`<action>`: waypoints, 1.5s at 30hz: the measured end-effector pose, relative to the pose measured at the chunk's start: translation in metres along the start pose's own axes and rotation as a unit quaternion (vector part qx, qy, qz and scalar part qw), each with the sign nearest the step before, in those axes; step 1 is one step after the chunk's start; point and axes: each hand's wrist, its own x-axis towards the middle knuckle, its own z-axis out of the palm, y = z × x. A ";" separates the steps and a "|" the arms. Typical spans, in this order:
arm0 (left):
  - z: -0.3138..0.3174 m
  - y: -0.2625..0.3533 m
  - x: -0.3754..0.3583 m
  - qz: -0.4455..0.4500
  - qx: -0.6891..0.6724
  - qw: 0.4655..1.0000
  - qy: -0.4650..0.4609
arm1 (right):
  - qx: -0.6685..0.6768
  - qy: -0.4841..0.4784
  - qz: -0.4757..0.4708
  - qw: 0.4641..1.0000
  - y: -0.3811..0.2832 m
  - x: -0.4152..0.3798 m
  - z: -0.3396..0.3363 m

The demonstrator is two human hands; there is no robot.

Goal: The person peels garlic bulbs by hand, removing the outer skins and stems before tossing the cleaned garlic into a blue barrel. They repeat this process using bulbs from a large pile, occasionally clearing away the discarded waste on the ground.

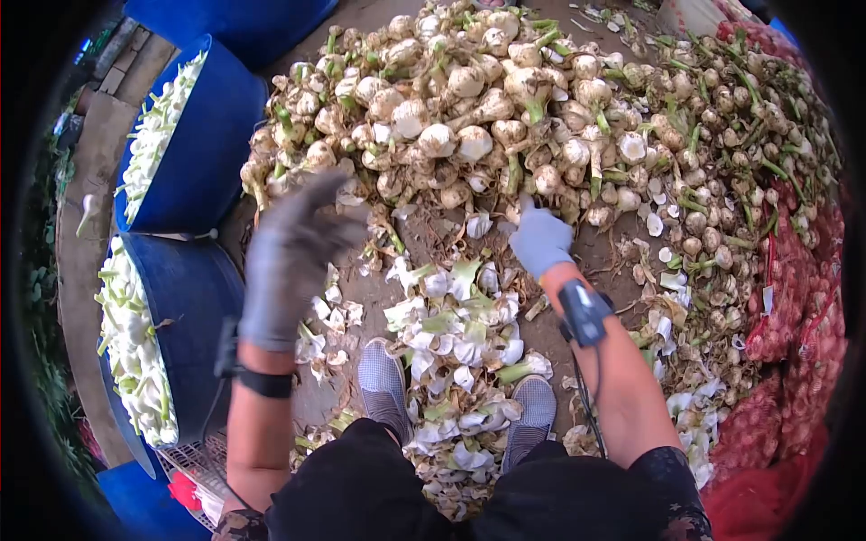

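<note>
My left hand (302, 248), in a dirty grey glove, is raised at the left of the pile, its fingers spread and somewhat blurred, with nothing in them. My right hand (541, 236), in a light grey glove, is at the pile's front edge. Its fingers point toward the bulbs and are mostly curled; what they touch is too small to make out. A big heap of soil-stained garlic bulbs (465, 83) spreads in front of both hands. White peeled skins (460, 311) lie on the ground below, between my feet.
Two blue tubs (203, 135) full of cleaned white garlic (135, 347) stand at the left. Red mesh sacks (794, 307) lie at the far right. My shoes (383, 383) are among the skins. One loose bulb (88, 215) lies beyond the tubs.
</note>
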 end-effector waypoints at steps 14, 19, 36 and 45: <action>0.070 -0.126 -0.019 -0.200 -0.076 0.973 -0.085 | 0.751 -0.120 -0.029 0.649 0.014 -0.107 -0.013; 0.080 -0.116 -0.029 -0.087 0.085 0.978 -0.172 | 0.585 -0.234 -0.035 0.776 0.014 -0.115 -0.040; 0.080 -0.106 -0.027 -0.192 -0.223 0.949 -0.116 | 0.613 -0.140 -0.033 0.777 0.008 -0.130 -0.040; 0.082 -0.114 -0.027 -0.013 0.088 0.984 -0.152 | 0.609 -0.207 0.049 0.764 0.000 -0.124 -0.050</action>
